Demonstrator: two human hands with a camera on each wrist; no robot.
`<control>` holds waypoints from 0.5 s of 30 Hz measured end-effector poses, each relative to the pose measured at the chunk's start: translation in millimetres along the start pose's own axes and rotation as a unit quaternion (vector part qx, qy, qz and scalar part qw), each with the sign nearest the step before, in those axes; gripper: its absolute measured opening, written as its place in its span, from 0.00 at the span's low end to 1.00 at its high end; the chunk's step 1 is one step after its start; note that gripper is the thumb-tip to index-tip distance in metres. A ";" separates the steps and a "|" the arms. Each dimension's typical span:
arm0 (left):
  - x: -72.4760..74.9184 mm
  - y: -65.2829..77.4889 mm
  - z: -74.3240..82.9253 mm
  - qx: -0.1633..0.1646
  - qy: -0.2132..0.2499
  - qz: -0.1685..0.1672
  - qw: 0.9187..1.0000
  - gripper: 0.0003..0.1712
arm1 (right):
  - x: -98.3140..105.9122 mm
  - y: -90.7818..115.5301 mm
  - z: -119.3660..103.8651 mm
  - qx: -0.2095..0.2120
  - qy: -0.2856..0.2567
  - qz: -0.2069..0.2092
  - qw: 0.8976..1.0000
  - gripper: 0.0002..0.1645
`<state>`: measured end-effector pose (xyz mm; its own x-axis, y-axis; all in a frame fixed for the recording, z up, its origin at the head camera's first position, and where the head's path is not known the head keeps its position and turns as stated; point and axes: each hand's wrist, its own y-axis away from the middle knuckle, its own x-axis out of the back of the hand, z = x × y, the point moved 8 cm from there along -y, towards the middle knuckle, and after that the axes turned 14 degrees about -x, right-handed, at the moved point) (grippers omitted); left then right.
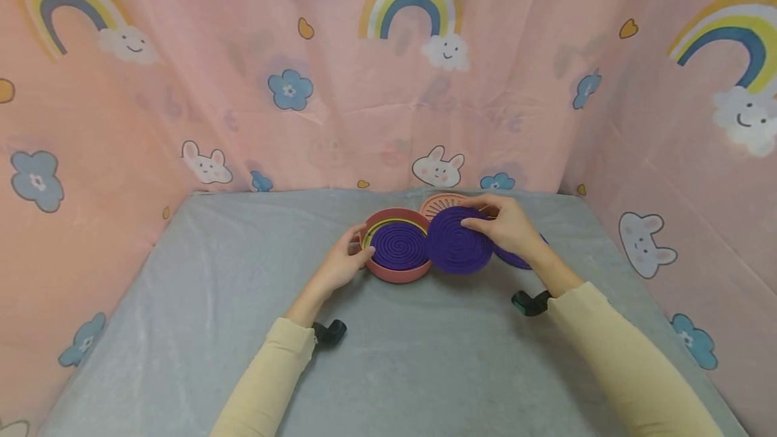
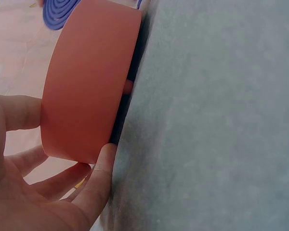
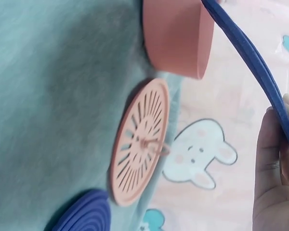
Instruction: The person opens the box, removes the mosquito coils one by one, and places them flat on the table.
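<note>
A round pink mosquito coil box (image 1: 397,276) stands on the table with its top uncovered. Inside it lies a purple mosquito coil (image 1: 398,246), with a yellow ring showing around its far edge. My left hand (image 1: 340,265) grips the box's left side, the thumb against the wall and a fingertip low by its base in the left wrist view. To the right of the box, my right hand (image 1: 508,226) pinches another purple mosquito coil (image 1: 456,245) by its edge, tilted and off the table. In the right wrist view that held coil (image 3: 253,57) shows edge-on.
Behind the held coil lies the slotted pink lid (image 1: 442,204), which has a small loop handle at its centre in the right wrist view. A further purple coil (image 1: 516,259) lies on the grey cloth (image 1: 413,363) under my right hand. A patterned pink curtain (image 1: 340,133) encloses the table's back and sides.
</note>
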<state>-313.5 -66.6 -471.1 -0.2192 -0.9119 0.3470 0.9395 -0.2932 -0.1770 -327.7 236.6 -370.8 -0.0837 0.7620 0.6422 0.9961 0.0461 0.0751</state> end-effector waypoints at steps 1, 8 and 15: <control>0.1 0.1 0.4 0.000 0.001 0.000 1.000 0.34 | 2.1 1.6 2.2 0.000 0.001 0.001 1.000 0.25; 0.8 0.7 0.7 0.004 0.001 -0.002 1.000 0.34 | 18.2 10.1 20.4 0.002 0.008 0.023 1.000 0.26; 0.3 1.0 1.0 0.005 -0.002 0.000 1.000 0.34 | 37.1 20.7 36.7 -0.014 0.010 0.040 0.999 0.26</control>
<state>-312.4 -66.9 -470.2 -0.2188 -0.9103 0.3513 0.9420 -0.2910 -0.1673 -309.1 289.5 -373.4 -0.0038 0.7490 0.6625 0.9985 -0.0339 0.0441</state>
